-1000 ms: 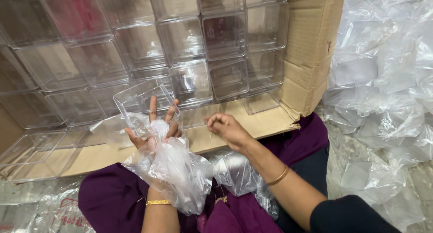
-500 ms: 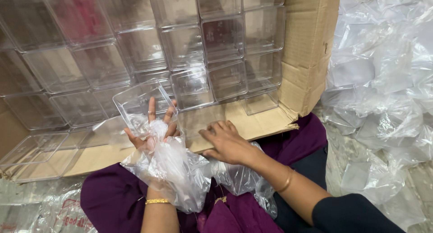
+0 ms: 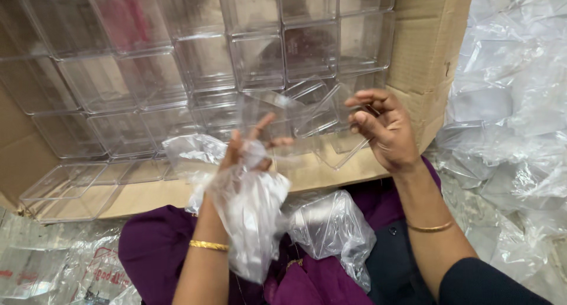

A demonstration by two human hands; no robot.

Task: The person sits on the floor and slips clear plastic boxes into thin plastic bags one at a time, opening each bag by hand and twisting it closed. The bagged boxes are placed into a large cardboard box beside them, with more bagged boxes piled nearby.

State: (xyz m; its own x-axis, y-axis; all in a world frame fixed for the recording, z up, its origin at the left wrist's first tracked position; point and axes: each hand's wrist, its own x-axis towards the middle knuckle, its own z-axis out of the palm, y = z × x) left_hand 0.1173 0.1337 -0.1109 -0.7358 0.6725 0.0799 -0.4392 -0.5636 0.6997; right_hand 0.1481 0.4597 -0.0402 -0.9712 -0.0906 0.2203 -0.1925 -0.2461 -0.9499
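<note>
- Since half a second ago, your right hand has come up off the carton flap and now sits level with the clear box, at its right edge.
- Right fingers are curled, thumb facing the fingertips. The plastic is too transparent, so I can't tell whether they have closed on the edge or only touch it.
- Your left hand has risen too and carries the clear box higher, in front of the stacked boxes in the cardboard carton.
- Left fingers are spread and pointing up, gripping the box from below.
- The plastic bag is bunched round the left palm and hangs down past the wrist, below the box rather than around it.
- My read: the box is out of its bag, held in the air, and has gone from one-hand support to two hands at it.
- Unchanged:
  - another bagged box on the purple cloth in your lap
  - loose bags piled on the right
</note>
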